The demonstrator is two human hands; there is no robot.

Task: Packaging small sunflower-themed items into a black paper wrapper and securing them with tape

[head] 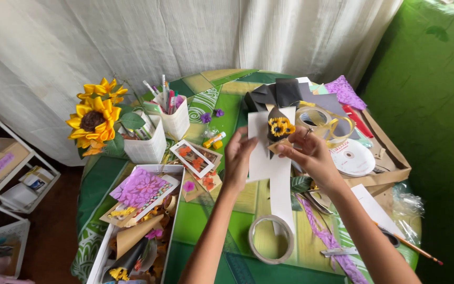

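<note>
Two white cups [176, 119] hold pens [165, 94].

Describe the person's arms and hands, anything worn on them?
Both forearms are bare, with no sleeves, watch or bracelet in view. The right hand wears a small ring on one finger. The left hand shows no ring or glove, and its nails look short and unpainted.

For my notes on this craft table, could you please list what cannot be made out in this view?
- Head view: left hand covers the white card's left edge.
- The sunflower cone's lower tip is hidden behind the right hand.
- The white box is cut off by the bottom edge.
- Pens in the cup: too small.
</note>
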